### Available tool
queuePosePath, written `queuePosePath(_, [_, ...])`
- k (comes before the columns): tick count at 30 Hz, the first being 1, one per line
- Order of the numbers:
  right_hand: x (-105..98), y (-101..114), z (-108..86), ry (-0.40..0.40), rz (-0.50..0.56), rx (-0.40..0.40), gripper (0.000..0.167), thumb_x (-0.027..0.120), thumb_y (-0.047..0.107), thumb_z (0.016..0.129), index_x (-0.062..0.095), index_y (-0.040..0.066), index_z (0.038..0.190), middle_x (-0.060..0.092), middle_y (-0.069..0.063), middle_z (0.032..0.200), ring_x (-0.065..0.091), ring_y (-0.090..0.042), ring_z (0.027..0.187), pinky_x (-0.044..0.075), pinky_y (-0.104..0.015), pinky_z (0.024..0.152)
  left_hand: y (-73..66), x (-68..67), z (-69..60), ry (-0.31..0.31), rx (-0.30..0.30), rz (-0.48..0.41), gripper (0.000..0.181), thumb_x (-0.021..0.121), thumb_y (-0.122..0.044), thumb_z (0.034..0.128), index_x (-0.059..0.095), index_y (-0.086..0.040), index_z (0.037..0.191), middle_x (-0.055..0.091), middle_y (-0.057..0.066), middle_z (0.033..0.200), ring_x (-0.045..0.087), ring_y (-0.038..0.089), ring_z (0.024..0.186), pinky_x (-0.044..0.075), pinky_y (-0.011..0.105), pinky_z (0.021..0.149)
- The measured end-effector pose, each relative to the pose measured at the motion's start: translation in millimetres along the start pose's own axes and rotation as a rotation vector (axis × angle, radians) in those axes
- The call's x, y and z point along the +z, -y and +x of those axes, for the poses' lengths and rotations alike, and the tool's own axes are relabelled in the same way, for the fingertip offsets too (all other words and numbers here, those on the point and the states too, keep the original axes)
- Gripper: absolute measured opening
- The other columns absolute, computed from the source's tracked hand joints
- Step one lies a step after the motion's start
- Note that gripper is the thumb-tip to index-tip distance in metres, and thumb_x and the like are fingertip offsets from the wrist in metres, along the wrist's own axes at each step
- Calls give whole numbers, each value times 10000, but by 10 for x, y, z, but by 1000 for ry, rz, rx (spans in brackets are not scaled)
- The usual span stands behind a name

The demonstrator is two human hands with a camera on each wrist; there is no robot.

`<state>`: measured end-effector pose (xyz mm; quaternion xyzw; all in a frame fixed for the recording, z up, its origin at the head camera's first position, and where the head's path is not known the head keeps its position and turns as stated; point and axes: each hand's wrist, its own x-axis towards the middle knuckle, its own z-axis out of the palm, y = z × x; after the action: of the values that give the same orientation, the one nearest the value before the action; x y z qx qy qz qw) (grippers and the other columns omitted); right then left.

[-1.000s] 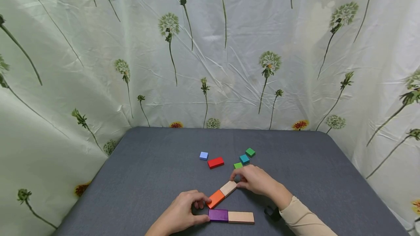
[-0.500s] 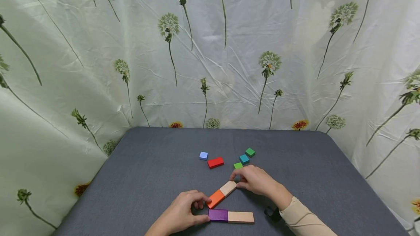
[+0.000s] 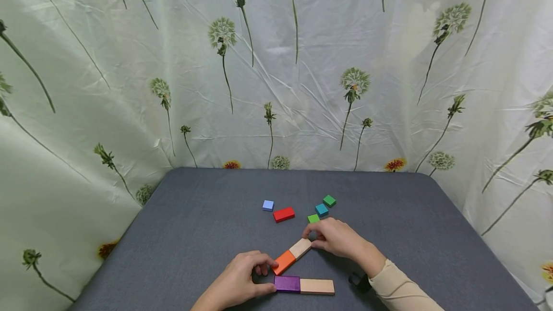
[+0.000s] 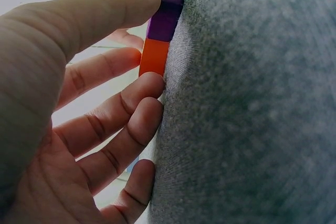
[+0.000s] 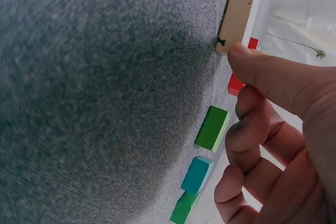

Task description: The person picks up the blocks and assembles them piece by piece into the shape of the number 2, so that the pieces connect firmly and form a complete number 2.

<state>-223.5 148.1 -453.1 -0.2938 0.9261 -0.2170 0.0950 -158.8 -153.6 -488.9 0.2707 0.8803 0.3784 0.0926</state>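
Note:
Two rows of flat wooden blocks lie before me on the grey table. An orange block point(image 3: 284, 262) joins a plain wood block point(image 3: 300, 248) in a slanting row. Below it, a purple block point(image 3: 287, 283) meets another plain wood block point(image 3: 317, 286) in a straight row. My left hand point(image 3: 242, 275) touches the purple block's left end with its thumb and the orange block with its index finger; the other fingers rest against the cloth point(image 4: 252, 129). At the slanting row's far end, my right hand point(image 3: 339, 238) pinches the plain wood block between thumb and index finger.
Beyond the hands lie a light blue block point(image 3: 268, 205), a red block point(image 3: 283, 214), a light green block point(image 3: 313, 218), a teal block point(image 3: 321, 209) and a dark green block point(image 3: 330, 200). A flowered curtain point(image 3: 268, 85) hangs behind the table.

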Motion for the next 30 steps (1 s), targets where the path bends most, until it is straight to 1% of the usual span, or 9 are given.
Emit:
queuePosePath(8, [-31,-32,18,-6,12,-14,236,811,155,962,773,182,1193,495,106,708,409,-8,613,304,-217,567,-7,8,10,5,-19,4,355,932,-348,840,777,-242,1142,611,-167,888,549,-42,798,478,196,714])
queuePosePath(13, [-49,-49,16,-25,-1,22,242,814,205,964,774,182,1202,500,99,695,414,-24,603,298,-229,562,1,13,3,-2,-6,5,352,931,-345,840,775,-240,1138,609,-165,882,547,-44,794,481,192,714])
queuePosePath(18, [-70,-100,25,-76,-7,68,255,812,220,965,777,168,1213,533,94,700,440,-34,591,319,-232,553,7,15,1,-8,7,0,340,929,-335,842,775,-240,1129,607,-163,876,545,-46,793,482,189,714])
queuePosePath(21, [-74,-130,33,-115,-17,97,259,816,225,962,777,168,1212,536,92,704,446,-39,579,320,-232,548,4,15,2,-4,-5,-3,338,929,-332,840,775,-247,1128,607,-164,875,545,-45,795,481,190,716])
queuePosePath(26, [-56,-161,68,-185,-33,197,253,836,238,945,781,199,1189,525,76,686,446,-73,561,309,-244,540,-3,14,7,5,-27,-4,338,931,-330,838,775,-253,1128,608,-163,876,547,-39,796,480,192,716])
queuePosePath(30, [-40,-167,109,-235,-40,268,278,846,253,936,784,188,1199,527,51,652,446,-96,544,303,-256,528,-1,12,7,5,-27,4,340,931,-329,837,774,-253,1129,606,-165,874,546,-40,794,479,191,715])
